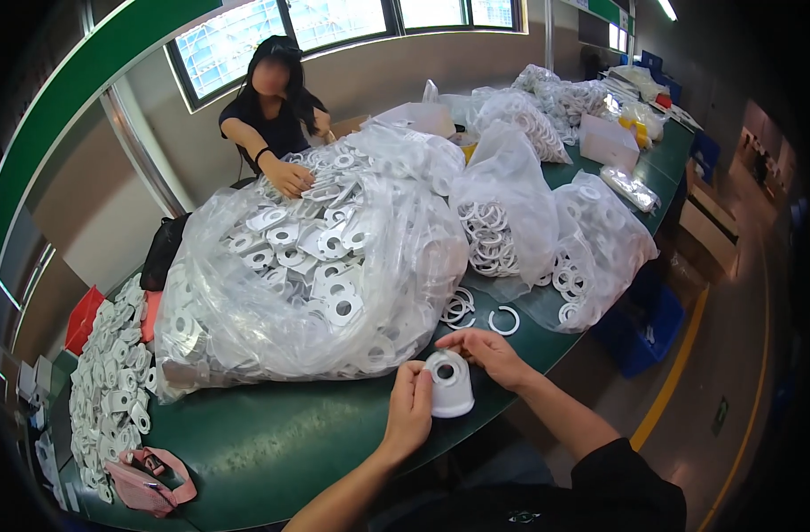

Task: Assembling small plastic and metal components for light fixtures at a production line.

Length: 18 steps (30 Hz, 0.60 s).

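Two hands meet over a white plastic housing (pixel 450 383) with a round hole in its top, standing at the near edge of a green worktop (pixel 272 443). The left hand (pixel 411 410) pinches the part's left side between thumb and fingertips, its grip narrow and closed on the piece. The right hand (pixel 490 354) rests its fingers along the upper right rim of the same part, its grip also on the piece.

Just behind the hands lies a large clear plastic bag (pixel 307 275) heaped with flat white plastic plates, each with a round hole. To its right, two smaller clear bags (pixel 547 230) hold white split rings, and a few loose split rings (pixel 504 321) lie on the worktop just beside the right hand.

Across the worktop a person in a black top sits with a hand (pixel 289 177) on the heap of plates. At far left, more white plates (pixel 112 381) are stacked along the worktop's edge, near a pink bag (pixel 148 483) and a red bin (pixel 84 317). Further bags of white parts (pixel 555 97) crowd the far end.
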Each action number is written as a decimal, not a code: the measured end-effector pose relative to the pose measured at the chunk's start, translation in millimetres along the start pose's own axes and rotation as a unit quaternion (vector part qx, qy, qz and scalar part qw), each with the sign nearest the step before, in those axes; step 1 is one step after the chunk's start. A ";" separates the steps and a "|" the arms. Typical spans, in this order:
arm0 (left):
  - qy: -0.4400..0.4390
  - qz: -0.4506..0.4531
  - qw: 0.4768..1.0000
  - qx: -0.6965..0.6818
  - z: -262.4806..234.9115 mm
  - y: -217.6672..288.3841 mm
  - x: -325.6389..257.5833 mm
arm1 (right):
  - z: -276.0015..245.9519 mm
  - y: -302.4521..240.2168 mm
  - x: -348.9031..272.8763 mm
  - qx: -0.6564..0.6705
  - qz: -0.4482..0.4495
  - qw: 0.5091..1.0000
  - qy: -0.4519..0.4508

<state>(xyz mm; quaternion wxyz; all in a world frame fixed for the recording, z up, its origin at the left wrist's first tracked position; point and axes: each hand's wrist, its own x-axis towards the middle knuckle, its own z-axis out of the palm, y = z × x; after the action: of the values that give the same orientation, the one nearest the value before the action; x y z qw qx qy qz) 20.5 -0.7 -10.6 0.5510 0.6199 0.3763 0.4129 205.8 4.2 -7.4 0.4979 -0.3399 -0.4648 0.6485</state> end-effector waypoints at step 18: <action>-0.056 0.026 0.991 0.118 -13.9 11.8 0.2 | 14.9 -6.2 -8.2 -0.280 -0.104 0.954 -0.001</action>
<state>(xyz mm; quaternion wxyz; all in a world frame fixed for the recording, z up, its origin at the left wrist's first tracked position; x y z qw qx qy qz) 7.8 3.4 1.9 0.4833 0.7126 0.3745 0.3441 196.7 -7.2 3.3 0.4466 -0.4152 -0.6611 0.4371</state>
